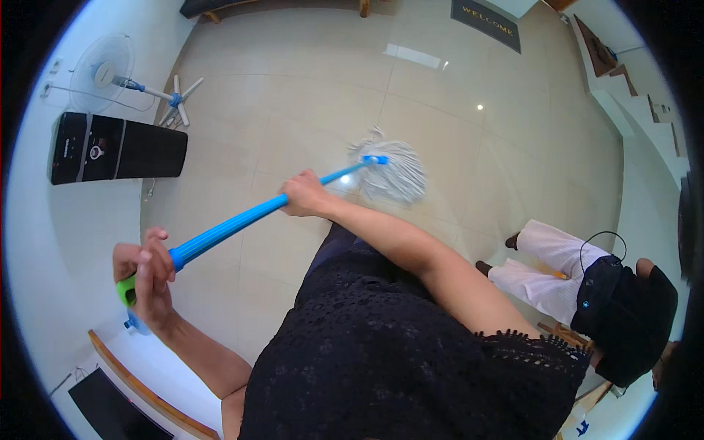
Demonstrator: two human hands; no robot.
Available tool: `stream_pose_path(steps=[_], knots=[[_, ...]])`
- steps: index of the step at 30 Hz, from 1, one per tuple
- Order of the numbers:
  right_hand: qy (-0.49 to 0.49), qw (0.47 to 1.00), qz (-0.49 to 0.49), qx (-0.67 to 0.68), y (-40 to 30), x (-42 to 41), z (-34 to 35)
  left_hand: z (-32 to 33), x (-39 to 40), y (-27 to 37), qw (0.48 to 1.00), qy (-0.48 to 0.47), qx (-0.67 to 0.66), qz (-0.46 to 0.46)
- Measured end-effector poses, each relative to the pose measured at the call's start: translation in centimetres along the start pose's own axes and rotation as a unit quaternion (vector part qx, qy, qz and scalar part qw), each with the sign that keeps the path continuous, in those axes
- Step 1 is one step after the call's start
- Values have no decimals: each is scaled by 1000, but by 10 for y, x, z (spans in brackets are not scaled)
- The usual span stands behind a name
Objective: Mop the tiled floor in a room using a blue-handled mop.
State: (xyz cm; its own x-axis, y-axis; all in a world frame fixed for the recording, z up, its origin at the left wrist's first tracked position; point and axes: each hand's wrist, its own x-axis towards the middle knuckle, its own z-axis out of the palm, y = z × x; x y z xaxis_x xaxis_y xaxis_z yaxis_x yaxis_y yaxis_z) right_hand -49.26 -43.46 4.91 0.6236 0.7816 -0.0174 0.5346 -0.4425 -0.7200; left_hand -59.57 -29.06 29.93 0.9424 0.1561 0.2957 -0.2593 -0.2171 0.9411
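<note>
A string mop with a blue handle point(234, 224) slants across the view from lower left to the middle. My left hand point(149, 275) is wrapped around its top end, by the green cap point(127, 290). Farther down the pole, my right hand point(305, 193) grips it with the palm over the shaft. The white mop head point(397, 171) is spread on the beige tiled floor point(308, 126), its strands fanned to the right of the blue connector point(375, 160).
Along the left wall stand a white pedestal fan point(104, 74) and a black water dispenser point(124, 148). A person point(621, 319) in white trousers is at right, near stairs point(641, 104). A dark doormat point(487, 25) lies at the top; a television point(115, 410) is lower left.
</note>
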Motion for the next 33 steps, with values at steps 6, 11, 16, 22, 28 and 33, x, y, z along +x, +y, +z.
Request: stream_pose_path(steps=[6, 11, 16, 22, 28, 33], knots=[[13, 1000, -8, -6, -17, 18, 1, 31, -27, 18, 987, -66, 118, 91], [38, 999, -22, 24, -17, -17, -1, 25, -33, 24, 988, -86, 83, 102], [48, 997, 14, 61, -5, -91, 7, 22, -58, 4, 995, -55, -79, 37], [-62, 988, 133, -57, 34, -170, 21, 43, -96, -46, 975, -101, -166, -111], [-77, 975, 175, -117, 20, -173, 57, 0, -125, -66, 960, -192, -141, -146], [-117, 980, 98, -128, -41, -61, 128, -126, -144, -72, 973, -24, -142, -181]])
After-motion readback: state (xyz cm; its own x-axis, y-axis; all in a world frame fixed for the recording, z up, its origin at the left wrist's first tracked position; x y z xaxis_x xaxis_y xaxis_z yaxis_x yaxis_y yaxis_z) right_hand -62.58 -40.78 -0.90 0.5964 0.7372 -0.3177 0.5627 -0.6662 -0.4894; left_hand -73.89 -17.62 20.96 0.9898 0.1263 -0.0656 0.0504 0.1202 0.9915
